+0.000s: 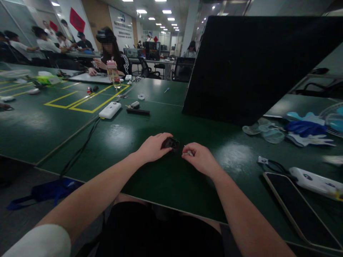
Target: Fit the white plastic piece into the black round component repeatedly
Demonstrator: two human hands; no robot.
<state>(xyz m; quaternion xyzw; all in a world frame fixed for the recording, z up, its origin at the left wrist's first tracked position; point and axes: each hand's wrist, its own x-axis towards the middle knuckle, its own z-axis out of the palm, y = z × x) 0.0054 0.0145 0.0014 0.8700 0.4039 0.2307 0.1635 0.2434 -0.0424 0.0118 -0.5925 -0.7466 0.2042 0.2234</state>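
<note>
My left hand (pixel 153 147) rests on the dark green table (pixel 166 178) with its fingers curled round a small black part (pixel 171 143). Close beside it, my right hand (pixel 200 159) pinches a small silvery thing (pixel 189 153), too small to name, with its tip pointing toward the black part. Both forearms reach in from the near edge of the table.
A big black panel (pixel 254 67) stands behind. At right lie a phone (pixel 297 207), a white power bank (pixel 313 181), gloves (pixel 305 130) and a fan (pixel 333 119). At left are another white power bank (pixel 109 110) with its cable, a bottle (pixel 113 74) and seated people.
</note>
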